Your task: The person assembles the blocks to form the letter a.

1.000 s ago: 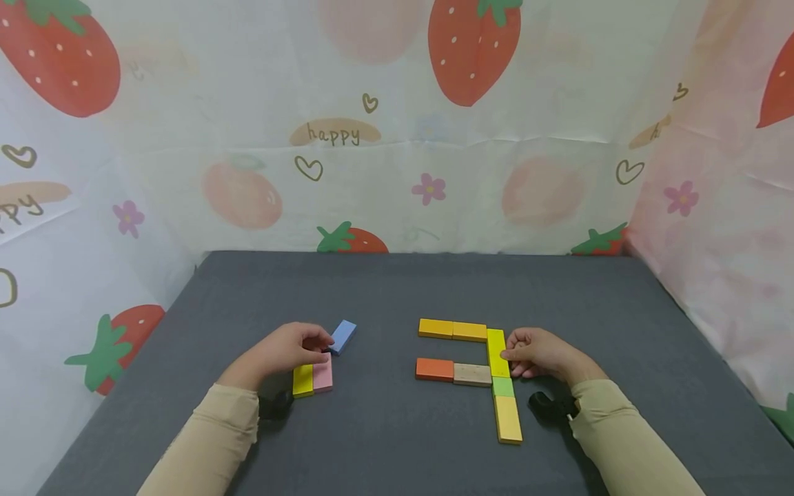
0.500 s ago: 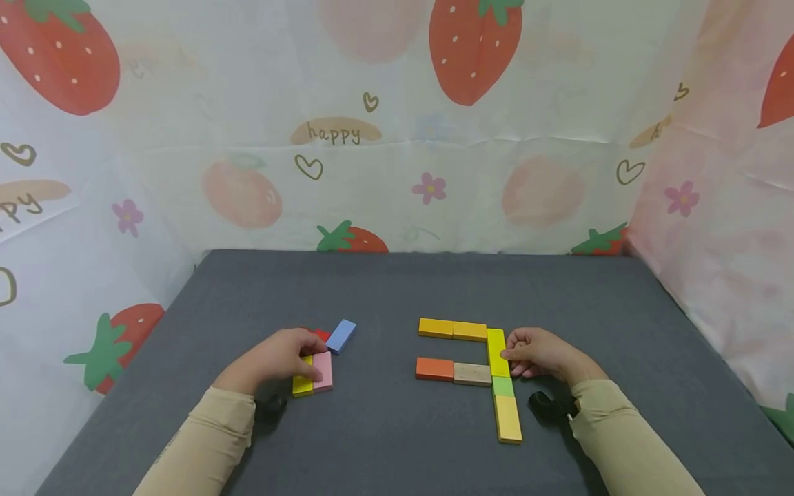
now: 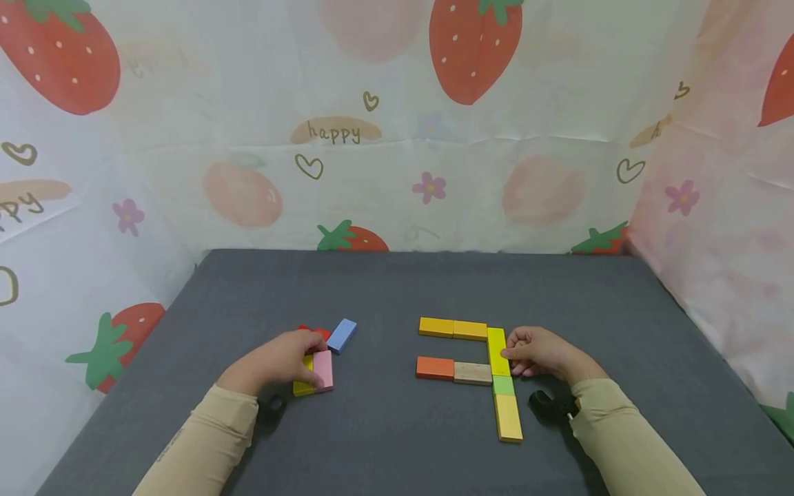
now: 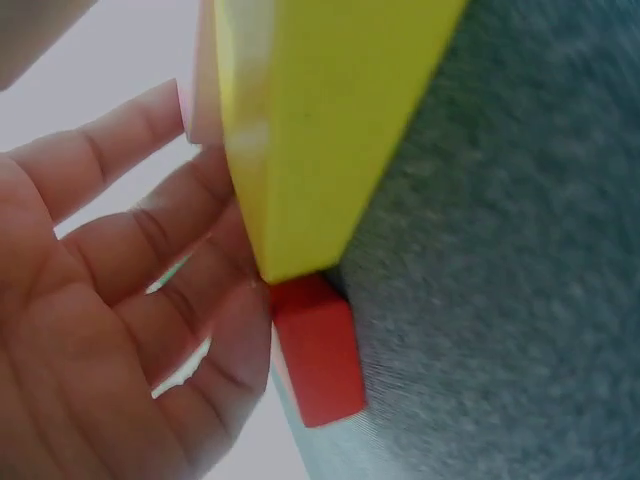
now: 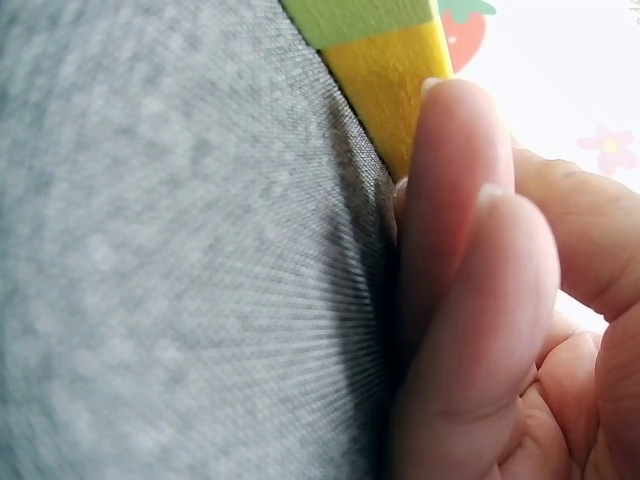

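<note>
My left hand [image 3: 276, 362] reaches over a small group of flat blocks, thumb at the near end of the pink block [image 3: 323, 372] and fingertips at its far end. Against the pink piece's left side lies a yellow block [image 4: 330, 130], partly covered by that hand in the head view. A red block [image 4: 325, 370] shows just beyond, next to the tilted blue block [image 3: 342, 336]. On the other side, my right hand [image 3: 542, 355] rests with loosely curled fingers beside a bright yellow block [image 3: 496, 342], its thumb tip touching the block's right edge.
Joined to the bright yellow block are a green block [image 3: 502, 386] and a paler yellow one [image 3: 509, 418] below. Two yellow-orange blocks [image 3: 453, 328] extend left at the top, an orange block [image 3: 435, 368] and a plain wood block [image 3: 473, 373] lower down. Printed cloth walls surround the grey tabletop [image 3: 384, 441].
My left hand has shifted slightly left and its thumb has come down onto the pink block. The red block has come into sight behind it. My right hand stays put.
</note>
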Tool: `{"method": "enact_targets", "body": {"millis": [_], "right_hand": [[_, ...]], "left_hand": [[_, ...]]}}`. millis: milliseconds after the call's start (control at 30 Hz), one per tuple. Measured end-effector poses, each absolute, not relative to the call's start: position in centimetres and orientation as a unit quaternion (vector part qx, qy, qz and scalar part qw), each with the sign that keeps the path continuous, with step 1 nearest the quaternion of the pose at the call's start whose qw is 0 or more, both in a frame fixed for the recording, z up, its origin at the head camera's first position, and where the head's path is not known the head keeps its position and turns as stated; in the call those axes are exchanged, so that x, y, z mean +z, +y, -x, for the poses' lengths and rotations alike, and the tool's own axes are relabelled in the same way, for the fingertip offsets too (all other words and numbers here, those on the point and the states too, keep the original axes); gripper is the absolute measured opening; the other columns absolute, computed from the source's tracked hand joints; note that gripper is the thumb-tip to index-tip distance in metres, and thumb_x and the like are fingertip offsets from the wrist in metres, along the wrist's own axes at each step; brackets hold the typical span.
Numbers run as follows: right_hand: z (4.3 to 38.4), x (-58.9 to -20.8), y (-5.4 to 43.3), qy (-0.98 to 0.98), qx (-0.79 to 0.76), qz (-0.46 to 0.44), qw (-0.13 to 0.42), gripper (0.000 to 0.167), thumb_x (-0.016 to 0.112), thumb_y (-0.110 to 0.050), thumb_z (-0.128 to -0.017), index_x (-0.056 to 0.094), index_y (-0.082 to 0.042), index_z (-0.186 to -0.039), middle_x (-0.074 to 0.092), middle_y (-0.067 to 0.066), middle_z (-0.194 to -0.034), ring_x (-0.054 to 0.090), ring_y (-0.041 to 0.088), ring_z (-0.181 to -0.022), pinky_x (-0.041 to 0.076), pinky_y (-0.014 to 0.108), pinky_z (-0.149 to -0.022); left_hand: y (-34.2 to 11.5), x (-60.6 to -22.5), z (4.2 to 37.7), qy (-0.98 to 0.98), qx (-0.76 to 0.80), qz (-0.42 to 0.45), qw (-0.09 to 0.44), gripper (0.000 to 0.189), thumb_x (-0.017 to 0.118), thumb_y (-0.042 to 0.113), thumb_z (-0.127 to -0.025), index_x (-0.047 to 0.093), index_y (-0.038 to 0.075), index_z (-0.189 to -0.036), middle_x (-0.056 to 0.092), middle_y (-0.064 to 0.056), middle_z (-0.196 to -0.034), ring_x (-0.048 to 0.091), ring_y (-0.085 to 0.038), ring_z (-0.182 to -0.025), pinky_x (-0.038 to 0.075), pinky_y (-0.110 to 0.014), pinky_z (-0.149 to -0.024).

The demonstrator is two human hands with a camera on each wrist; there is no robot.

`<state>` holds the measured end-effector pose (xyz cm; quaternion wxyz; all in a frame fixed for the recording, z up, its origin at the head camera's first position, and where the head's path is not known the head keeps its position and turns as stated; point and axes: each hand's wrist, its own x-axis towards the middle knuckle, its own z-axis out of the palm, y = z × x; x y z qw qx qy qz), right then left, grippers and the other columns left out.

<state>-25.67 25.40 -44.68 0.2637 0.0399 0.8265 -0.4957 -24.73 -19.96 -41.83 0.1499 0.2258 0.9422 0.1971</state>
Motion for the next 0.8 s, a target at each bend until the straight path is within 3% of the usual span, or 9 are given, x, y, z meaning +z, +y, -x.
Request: {"method": "enact_targets", "body": {"millis": [233,533,800], "right_hand": [[25.7,-44.7,25.4,0.827,-0.494,-0.037,0.264,0.018,0.066,-0.021,-0.093,0.055,-0.007,-0.094,0.060,0.000,-0.072,0.061,0.008,-0.058,0.051,0.021,-0.054],[25.8,-44.8,25.5,0.826,-0.494,-0.041,0.267,0.019,0.067,-0.021,-0.093,0.055,-0.007,-0.094,0.060,0.000,-0.073,0.061,0.008,-0.058,0.051,0.021,-0.055],[25.9,-45.0,25.6,0.828,-0.492,-0.051,0.263,0.018,0.066,-0.021,-0.093,0.056,-0.007,-0.094,0.061,0.001,-0.072,0.061,0.008,-0.057,0.050,0.020,-0.055]], "left_hand": [[-19.1,-41.3,24.5,0.945,0.198,-0.199,0.166,0.038,0.084,0.019,-0.074,0.054,0.013,-0.097,0.054,0.001,-0.077,0.050,-0.014,-0.074,0.043,-0.029,-0.066],[-18.8,-40.7,24.7,0.934,0.249,-0.197,0.165,0.013,0.070,0.016,-0.089,0.059,0.018,-0.096,0.058,0.002,-0.083,0.053,-0.015,-0.078,0.048,-0.029,-0.068],[-18.5,-40.3,24.6,0.921,0.286,-0.205,0.169,0.009,0.070,0.022,-0.090,0.062,0.020,-0.094,0.058,0.003,-0.081,0.054,-0.015,-0.079,0.048,-0.029,-0.068]]}}
